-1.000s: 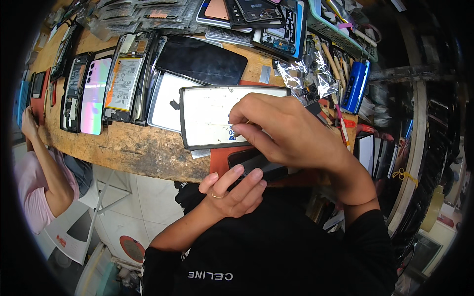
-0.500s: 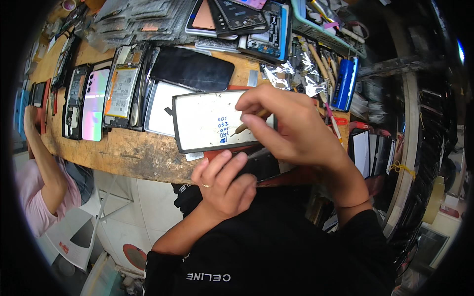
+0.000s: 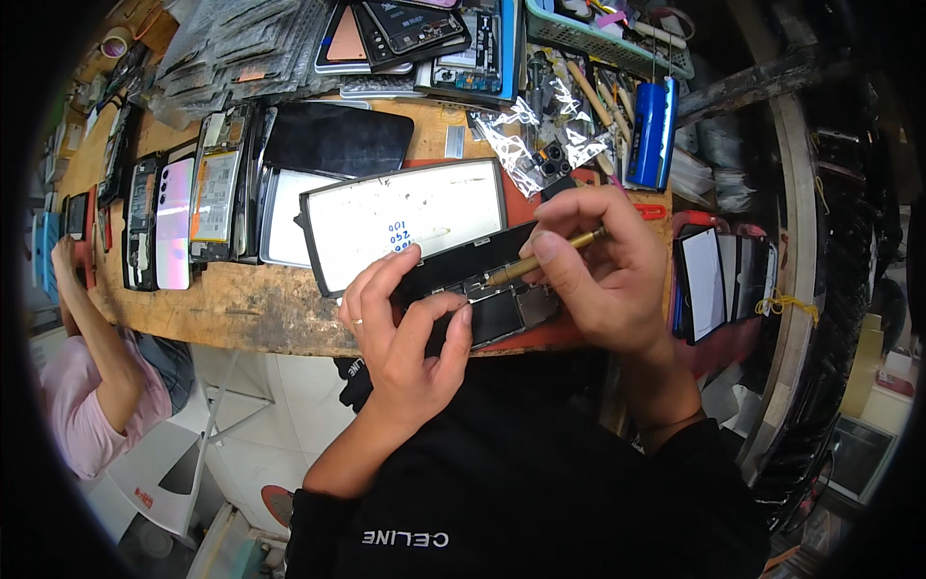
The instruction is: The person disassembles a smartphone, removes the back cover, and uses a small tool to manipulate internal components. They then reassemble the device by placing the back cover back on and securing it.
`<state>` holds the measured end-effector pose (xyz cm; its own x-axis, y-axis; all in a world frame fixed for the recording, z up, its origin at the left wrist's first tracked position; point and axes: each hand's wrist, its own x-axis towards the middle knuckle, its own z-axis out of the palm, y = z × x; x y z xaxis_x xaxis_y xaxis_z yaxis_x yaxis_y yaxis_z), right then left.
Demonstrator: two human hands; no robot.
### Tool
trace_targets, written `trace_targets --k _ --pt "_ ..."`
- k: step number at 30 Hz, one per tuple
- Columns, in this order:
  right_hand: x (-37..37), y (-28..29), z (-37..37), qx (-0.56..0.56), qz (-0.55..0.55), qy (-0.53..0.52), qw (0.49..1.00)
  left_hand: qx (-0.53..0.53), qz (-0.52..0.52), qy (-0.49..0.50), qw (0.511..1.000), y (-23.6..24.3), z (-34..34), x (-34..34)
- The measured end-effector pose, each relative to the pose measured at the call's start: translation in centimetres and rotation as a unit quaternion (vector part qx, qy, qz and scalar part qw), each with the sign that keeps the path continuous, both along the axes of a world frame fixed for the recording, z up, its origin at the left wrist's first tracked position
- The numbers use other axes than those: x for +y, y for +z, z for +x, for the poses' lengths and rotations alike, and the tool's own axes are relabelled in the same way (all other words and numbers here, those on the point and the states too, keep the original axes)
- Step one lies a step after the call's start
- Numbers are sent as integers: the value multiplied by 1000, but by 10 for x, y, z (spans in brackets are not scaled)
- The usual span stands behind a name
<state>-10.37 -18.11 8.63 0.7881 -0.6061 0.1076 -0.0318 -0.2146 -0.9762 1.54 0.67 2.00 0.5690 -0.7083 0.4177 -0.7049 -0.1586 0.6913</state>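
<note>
A slim brass-coloured screwdriver (image 3: 511, 271) is pinched between the thumb and fingers of my right hand (image 3: 612, 280). Its tip points down to the left, at an opened black phone (image 3: 497, 317) near the table's front edge. My left hand (image 3: 400, 333) steadies the phone, with thumb and forefinger close together at its inner edge and the other fingers on a raised black panel (image 3: 463, 259). Those fingers hide part of the phone. Just behind it lies a white tray-like board (image 3: 415, 203) with a dark rim and blue handwriting.
Phones and a black panel (image 3: 338, 140) lie to the left, with bubble-wrapped parts (image 3: 231, 58) behind. At the right are crinkled foil (image 3: 521, 145), a blue cylinder (image 3: 653, 135) and a tool basket (image 3: 617, 43). Another person's arm (image 3: 101, 338) reaches in at far left.
My right hand has brought the screwdriver from the white board down to the phone. My left hand has moved up onto the phone, and the view has shifted slightly right.
</note>
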Motion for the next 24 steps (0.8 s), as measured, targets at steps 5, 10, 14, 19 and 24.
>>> trace_targets --k 5,10,14,19,24 --pt "9 -10 -9 -11 12 8 1000 15 0 14 1000 1 -5 0" --pt "9 -18 -12 -19 -29 17 999 20 -5 15 1000 -2 -5 0" --pt "9 -16 -15 -18 -10 13 1000 19 0 17 1000 -1 -6 1" --pt "3 -14 -17 -41 -95 26 994 5 -1 18 1000 -1 -5 1" --pt "3 -13 -18 -55 -111 68 990 4 -3 20 1000 -1 -5 1"
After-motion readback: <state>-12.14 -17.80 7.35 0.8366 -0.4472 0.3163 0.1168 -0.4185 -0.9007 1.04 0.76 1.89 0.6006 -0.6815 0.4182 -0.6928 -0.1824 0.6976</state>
